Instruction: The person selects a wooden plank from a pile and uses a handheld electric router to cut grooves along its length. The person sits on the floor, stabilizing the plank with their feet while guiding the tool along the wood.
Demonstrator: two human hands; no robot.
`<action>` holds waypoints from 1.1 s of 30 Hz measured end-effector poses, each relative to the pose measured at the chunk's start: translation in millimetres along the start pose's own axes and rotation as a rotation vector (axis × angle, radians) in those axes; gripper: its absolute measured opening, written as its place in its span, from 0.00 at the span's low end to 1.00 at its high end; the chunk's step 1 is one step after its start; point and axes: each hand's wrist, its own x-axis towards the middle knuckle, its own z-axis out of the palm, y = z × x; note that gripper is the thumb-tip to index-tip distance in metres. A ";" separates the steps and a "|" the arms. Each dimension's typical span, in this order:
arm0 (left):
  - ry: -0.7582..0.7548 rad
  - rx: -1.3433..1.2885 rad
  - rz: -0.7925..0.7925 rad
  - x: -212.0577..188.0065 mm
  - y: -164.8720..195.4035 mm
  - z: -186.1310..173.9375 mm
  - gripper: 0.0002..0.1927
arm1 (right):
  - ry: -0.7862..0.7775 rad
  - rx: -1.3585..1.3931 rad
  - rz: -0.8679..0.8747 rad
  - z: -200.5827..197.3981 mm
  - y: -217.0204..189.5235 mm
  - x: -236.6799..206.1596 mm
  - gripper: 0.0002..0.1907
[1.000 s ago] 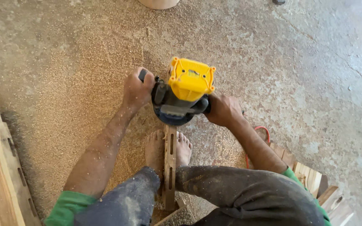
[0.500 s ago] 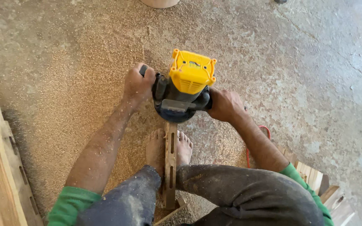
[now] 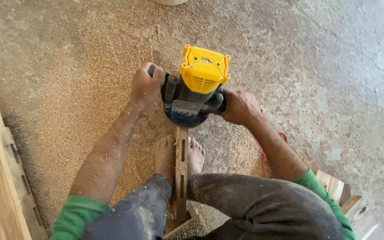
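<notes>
Yellow-topped black plunge router [image 3: 197, 89]: shifted slightly farther from the body along the slotted narrow wooden strip [image 3: 182, 173], resting on its far end. Left hand [image 3: 145, 86], right hand [image 3: 238, 106]: fingers clamped on side handles. Strip pinned between bare feet [image 3: 164, 153] on sawdust-covered concrete floor [image 3: 67, 53].

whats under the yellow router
A narrow slotted wood strip runs out from under the router, held down between both bare feet on the sawdust-covered floor. The strip's far end and the cutter are hidden by the router's base.

Router [image 3: 196, 89] perhaps slightly farther along strip [image 3: 181, 173]
</notes>
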 end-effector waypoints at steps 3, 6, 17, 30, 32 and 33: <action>0.062 -0.049 0.115 -24.9 -2.6 -1.5 0.18 | 0.028 0.011 -0.024 12.9 -6.4 -13.8 0.14; 0.094 -0.042 0.183 -34.2 -8.0 -0.7 0.18 | 0.044 -0.017 -0.080 23.0 -4.9 -17.7 0.12; 0.004 -0.012 -0.007 -5.1 -2.4 0.5 0.17 | 0.113 0.023 -0.105 13.7 7.2 -3.8 0.16; 0.018 0.028 -0.016 4.4 -9.7 3.7 0.18 | 0.003 0.015 -0.031 0.4 5.5 4.5 0.19; 0.008 0.015 -0.052 11.2 -6.6 2.9 0.18 | -0.001 0.007 -0.030 -7.3 0.1 9.4 0.22; 0.011 0.011 -0.064 13.3 -5.5 2.5 0.18 | 0.002 -0.018 -0.031 -10.3 -2.5 10.9 0.22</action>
